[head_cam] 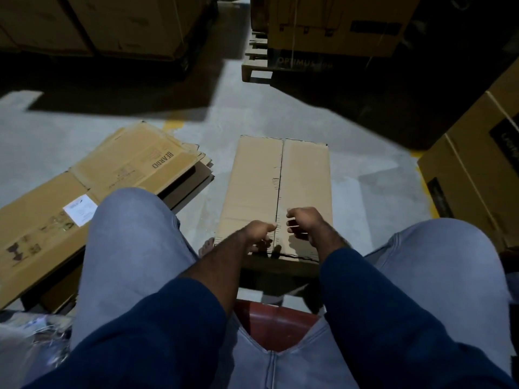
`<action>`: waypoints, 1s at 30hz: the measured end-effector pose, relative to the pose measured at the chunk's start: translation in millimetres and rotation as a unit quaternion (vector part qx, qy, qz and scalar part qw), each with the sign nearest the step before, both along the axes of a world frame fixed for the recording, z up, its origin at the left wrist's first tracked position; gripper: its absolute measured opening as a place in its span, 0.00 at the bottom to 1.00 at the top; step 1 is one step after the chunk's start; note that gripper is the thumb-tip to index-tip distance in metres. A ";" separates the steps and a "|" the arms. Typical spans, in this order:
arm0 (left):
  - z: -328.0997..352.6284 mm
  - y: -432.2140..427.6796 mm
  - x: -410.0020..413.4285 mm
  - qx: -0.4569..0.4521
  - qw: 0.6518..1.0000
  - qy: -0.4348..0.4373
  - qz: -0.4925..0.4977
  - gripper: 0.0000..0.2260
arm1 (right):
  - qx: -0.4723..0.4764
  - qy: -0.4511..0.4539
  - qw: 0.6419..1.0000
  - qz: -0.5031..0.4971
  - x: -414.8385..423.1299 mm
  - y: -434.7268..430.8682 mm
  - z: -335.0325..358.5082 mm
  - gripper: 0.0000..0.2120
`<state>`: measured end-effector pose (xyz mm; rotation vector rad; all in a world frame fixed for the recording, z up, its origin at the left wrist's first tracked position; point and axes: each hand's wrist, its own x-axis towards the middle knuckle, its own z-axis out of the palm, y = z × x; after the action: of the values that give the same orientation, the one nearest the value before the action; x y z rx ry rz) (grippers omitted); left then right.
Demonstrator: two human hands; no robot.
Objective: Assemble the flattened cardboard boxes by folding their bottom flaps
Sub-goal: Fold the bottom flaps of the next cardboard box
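Note:
An assembled cardboard box (252,178) stands on the floor between my knees. Its two long flaps are folded shut and meet at a seam down the middle. My left hand (259,233) is over the near end, just left of the seam, with its fingertips down on the flap. Just right of the seam, my right hand (304,223) hovers a little above the flap with loosely curled fingers and casts a shadow on the card. Neither hand holds anything. A stack of flattened cardboard boxes (126,175) lies on the floor to my left.
I sit on a red stool (275,324). Large packed cartons (474,175) stand close on the right. A wooden pallet (254,63) with cartons stands behind, and more cartons (112,26) at the back left. Crumpled plastic wrap (33,332) lies at my lower left.

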<state>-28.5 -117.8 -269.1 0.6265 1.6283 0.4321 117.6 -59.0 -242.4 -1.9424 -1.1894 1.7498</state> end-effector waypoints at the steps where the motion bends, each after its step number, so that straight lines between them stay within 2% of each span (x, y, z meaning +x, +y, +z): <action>1: 1.3 0.3 5.4 -0.008 1.000 -0.021 0.007 0.11 | -0.002 -0.013 1.000 -0.012 3.9 -0.1 -2.3 0.11; 3: 2.1 3.7 13.9 -0.009 0.998 -0.056 0.004 0.17 | -0.002 -0.037 0.999 -0.037 9.6 1.7 -8.9 0.12; 6: -14.8 7.5 25.7 0.005 0.997 -0.083 0.011 0.36 | 0.004 -0.048 0.998 -0.038 13.1 8.9 -17.9 0.14; 10: -25.6 14.1 32.0 0.020 0.995 -0.072 0.065 0.42 | 0.011 -0.032 0.999 -0.041 12.9 15.3 -21.0 0.14; 13: -15.9 16.1 32.9 0.054 0.986 -0.118 0.104 0.29 | 0.032 -0.065 0.996 -0.052 12.1 16.8 -19.0 0.13; 17: 0.8 30.5 37.8 0.082 0.974 -0.182 0.105 0.37 | 0.170 -0.179 0.969 0.011 4.3 31.6 19.2 0.11; 20: 17.8 40.5 63.2 0.113 0.972 -0.202 0.040 0.31 | 0.233 -0.192 0.953 0.004 -2.9 43.3 53.0 0.13; 22: 27.2 38.1 82.3 0.122 0.967 -0.225 0.003 0.24 | 0.223 -0.210 0.952 -0.002 1.8 45.9 57.4 0.13; 25: 20.4 31.0 103.1 0.100 0.971 -0.199 -0.088 0.23 | 0.133 -0.254 0.958 -0.028 30.1 37.6 40.9 0.15; 28: 8.8 24.4 101.9 0.083 0.972 -0.112 -0.189 0.19 | 0.061 -0.341 0.937 -0.052 65.5 22.7 8.3 0.22; 30: -5.5 20.9 91.2 0.086 0.970 -0.045 -0.225 0.21 | 0.030 -0.353 0.933 -0.060 82.1 16.2 -15.0 0.26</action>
<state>62.7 -96.9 -274.6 1.0629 1.3192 0.2617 199.7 -42.7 -257.4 -2.6373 -1.2543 0.9411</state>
